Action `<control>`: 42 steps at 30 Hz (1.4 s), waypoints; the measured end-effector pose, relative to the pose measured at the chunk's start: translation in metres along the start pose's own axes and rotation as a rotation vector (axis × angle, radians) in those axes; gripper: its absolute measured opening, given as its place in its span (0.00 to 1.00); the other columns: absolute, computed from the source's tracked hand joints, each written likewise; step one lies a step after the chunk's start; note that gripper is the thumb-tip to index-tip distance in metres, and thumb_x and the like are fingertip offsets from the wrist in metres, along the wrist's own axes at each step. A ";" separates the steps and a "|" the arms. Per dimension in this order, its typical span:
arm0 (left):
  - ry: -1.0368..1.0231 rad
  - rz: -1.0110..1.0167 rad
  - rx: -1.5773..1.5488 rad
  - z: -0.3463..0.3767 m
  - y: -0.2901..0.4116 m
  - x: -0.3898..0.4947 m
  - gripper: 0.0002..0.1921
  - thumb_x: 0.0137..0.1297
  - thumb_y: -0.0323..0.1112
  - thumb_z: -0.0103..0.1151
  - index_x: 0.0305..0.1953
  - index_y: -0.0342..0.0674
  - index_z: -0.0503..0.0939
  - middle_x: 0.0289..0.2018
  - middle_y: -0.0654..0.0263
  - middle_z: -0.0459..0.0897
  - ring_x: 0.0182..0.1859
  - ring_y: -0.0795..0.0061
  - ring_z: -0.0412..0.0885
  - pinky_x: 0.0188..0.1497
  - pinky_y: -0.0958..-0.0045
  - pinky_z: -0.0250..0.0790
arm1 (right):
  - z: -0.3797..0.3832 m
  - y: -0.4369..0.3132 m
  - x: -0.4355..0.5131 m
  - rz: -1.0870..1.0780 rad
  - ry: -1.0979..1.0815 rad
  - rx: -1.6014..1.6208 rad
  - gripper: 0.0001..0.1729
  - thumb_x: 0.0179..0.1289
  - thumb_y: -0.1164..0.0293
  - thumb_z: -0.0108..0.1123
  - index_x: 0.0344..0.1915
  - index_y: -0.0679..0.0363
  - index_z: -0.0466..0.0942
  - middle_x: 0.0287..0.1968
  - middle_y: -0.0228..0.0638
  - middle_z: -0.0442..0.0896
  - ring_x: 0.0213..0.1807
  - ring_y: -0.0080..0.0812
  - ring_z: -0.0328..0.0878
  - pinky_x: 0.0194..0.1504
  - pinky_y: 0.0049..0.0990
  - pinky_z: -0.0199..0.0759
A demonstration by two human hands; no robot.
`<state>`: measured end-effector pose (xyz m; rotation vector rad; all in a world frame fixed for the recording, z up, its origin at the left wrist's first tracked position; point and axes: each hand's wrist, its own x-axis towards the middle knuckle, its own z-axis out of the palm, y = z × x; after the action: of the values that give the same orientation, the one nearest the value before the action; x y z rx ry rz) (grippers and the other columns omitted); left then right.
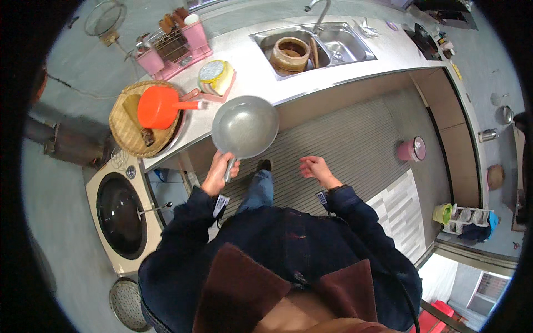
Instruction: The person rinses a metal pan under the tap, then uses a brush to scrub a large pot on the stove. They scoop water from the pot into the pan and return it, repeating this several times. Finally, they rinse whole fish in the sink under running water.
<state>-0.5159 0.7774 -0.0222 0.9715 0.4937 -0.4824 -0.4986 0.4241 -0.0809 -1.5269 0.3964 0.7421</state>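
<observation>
My left hand (217, 171) grips the short handle of a round grey metal scoop or small pan (245, 127). Its shallow bowl faces up and looks empty, held over the front edge of the white countertop (245, 54). To the right, my right hand (317, 170) hangs above the floor with nothing in it, the fingers loosely bent. Left of the scoop, an orange plastic dipper (156, 108) lies on a woven bamboo tray (118, 112) on the counter. Behind the scoop stands a stack with a yellow-rimmed container (213, 73).
Farther back, a brown crock (287, 62) stands in the double steel sink (339, 43). A pink utensil rack (179, 66) is against the wall. A stove with a dark wok or lid (123, 216) is at my left. A pink bin (408, 150) stands on the floor at right.
</observation>
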 end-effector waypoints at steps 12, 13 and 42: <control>-0.274 -0.131 0.039 0.246 0.060 0.314 0.05 0.63 0.29 0.45 0.38 0.38 0.62 0.24 0.61 0.71 0.18 0.79 0.64 0.16 0.77 0.56 | -0.237 -0.045 0.037 -0.034 0.424 0.323 0.16 0.74 0.69 0.45 0.54 0.64 0.75 0.38 0.37 0.82 0.33 0.29 0.81 0.34 0.27 0.78; -0.270 -0.118 0.058 0.269 0.071 0.344 0.05 0.62 0.29 0.45 0.37 0.38 0.62 0.24 0.60 0.71 0.18 0.79 0.64 0.16 0.77 0.56 | -0.257 -0.058 0.046 -0.036 0.471 0.342 0.16 0.74 0.68 0.45 0.53 0.63 0.75 0.38 0.37 0.82 0.33 0.30 0.81 0.33 0.27 0.78; 0.275 0.031 1.022 0.515 0.053 0.723 0.13 0.63 0.26 0.47 0.49 0.32 0.64 0.26 0.51 0.79 0.28 0.52 0.79 0.32 0.53 0.70 | -0.664 -0.340 0.318 -0.153 0.163 0.085 0.16 0.74 0.68 0.46 0.54 0.64 0.75 0.37 0.36 0.82 0.33 0.26 0.79 0.35 0.23 0.75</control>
<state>0.1763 0.2405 -0.1724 2.0432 0.4706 -0.5827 0.0959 -0.1272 -0.0631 -1.5234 0.4221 0.4779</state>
